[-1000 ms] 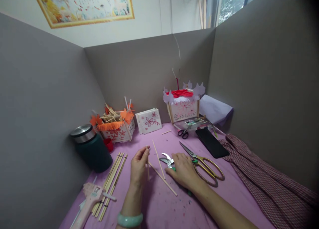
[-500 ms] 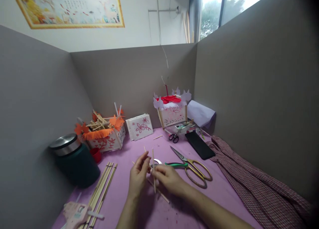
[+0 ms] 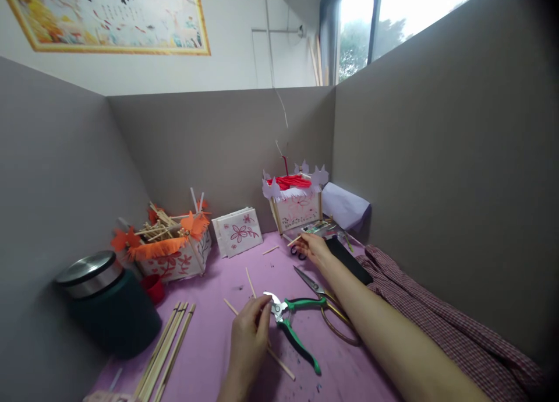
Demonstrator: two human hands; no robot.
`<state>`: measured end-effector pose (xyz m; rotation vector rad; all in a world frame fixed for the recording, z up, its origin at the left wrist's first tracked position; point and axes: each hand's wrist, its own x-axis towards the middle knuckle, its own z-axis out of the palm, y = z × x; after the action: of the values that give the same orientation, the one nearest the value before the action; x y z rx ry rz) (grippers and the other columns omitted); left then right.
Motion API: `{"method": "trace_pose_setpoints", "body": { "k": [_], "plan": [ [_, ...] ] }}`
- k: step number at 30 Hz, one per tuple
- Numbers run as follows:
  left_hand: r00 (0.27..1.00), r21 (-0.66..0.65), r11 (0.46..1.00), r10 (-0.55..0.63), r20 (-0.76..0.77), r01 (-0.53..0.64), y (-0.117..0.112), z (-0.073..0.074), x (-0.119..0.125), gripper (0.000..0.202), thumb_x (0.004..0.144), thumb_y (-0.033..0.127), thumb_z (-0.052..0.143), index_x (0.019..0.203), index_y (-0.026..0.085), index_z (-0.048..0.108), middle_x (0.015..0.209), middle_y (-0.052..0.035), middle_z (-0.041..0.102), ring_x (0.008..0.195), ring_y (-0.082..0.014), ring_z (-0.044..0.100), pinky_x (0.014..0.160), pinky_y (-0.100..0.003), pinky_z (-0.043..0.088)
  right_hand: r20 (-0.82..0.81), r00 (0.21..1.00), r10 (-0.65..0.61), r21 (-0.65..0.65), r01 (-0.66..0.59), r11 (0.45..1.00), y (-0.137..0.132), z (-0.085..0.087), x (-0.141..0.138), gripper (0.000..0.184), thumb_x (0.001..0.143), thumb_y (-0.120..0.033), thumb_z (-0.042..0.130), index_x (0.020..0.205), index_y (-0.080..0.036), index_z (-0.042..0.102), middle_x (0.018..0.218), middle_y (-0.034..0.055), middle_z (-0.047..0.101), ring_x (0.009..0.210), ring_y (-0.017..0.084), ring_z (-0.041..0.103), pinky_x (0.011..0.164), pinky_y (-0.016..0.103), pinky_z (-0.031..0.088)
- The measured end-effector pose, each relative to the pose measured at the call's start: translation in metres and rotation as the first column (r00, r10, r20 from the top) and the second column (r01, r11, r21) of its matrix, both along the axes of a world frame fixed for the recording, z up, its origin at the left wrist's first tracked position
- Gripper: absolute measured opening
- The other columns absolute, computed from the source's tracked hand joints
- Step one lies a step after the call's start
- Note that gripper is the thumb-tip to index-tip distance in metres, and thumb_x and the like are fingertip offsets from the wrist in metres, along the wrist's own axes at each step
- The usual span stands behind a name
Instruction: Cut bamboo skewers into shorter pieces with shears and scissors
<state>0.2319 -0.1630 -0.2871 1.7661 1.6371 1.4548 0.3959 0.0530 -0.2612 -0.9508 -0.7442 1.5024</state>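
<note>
My left hand [image 3: 248,339] is low in the middle, its fingertips pinched on a thin short stick right beside the head of the green-handled cutters [image 3: 298,334], which lie on the pink mat [image 3: 209,344]. My right hand [image 3: 312,247] is stretched far across the mat. Its fingers are closed on a short wooden stick [image 3: 294,240] above the small black scissors [image 3: 299,253], just in front of the paper lantern box with red fringe [image 3: 295,203]. The gold-handled scissors [image 3: 325,300] lie partly under my right forearm.
An orange-fringed box of sticks [image 3: 168,246], flower-printed cards [image 3: 238,232], a dark green flask [image 3: 107,311], a red cup [image 3: 152,288], a bundle of long sticks [image 3: 165,352], a black phone [image 3: 351,262], lilac paper [image 3: 345,207] and checked cloth [image 3: 441,326]. Grey partitions enclose three sides.
My right hand left the stick in front of me and reached far to the lantern box, taking a short stick. The cutters now lie uncovered. The view tilted up and to the right.
</note>
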Motion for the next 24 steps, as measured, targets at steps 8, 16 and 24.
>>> {"method": "trace_pose_setpoints", "body": {
  "k": [8, 16, 24],
  "plan": [
    [0.990, 0.006, 1.000, -0.016, -0.140, 0.017, 0.000, -0.003, -0.002, 0.024, 0.089, 0.029, 0.046, 0.097, 0.021, 0.067, 0.094, -0.0069, 0.069, 0.087, -0.0186, 0.063, 0.077, -0.030, 0.048, 0.021, 0.999, 0.036, -0.064, -0.034, 0.997, 0.016, 0.002, -0.008, 0.024, 0.090, -0.031, 0.054, 0.107, -0.013, 0.057, 0.096, 0.0038, 0.061, 0.075, 0.012, 0.060, 0.064, 0.027, 0.053],
    [0.978, 0.004, 0.999, -0.036, -0.204, 0.038, -0.003, 0.001, 0.001, 0.024, 0.090, 0.027, 0.045, 0.096, 0.021, 0.067, 0.086, -0.0070, 0.068, 0.078, -0.0183, 0.063, 0.070, -0.028, 0.048, 0.032, 0.999, -0.020, -0.065, 0.022, 0.998, 0.024, 0.006, -0.006, 0.024, 0.090, -0.030, 0.054, 0.108, -0.014, 0.056, 0.098, 0.0043, 0.061, 0.077, 0.013, 0.060, 0.065, 0.028, 0.053],
    [0.975, 0.002, 0.999, -0.051, -0.215, 0.053, -0.004, 0.003, 0.002, 0.026, 0.090, 0.029, 0.043, 0.096, 0.021, 0.067, 0.086, -0.0085, 0.068, 0.079, -0.0195, 0.063, 0.071, -0.029, 0.048, 0.031, 0.998, -0.056, -0.044, 0.057, 0.997, 0.027, 0.009, -0.008, 0.026, 0.090, -0.031, 0.054, 0.109, -0.014, 0.056, 0.099, 0.0047, 0.061, 0.079, 0.013, 0.061, 0.067, 0.029, 0.053]
  ]
}}
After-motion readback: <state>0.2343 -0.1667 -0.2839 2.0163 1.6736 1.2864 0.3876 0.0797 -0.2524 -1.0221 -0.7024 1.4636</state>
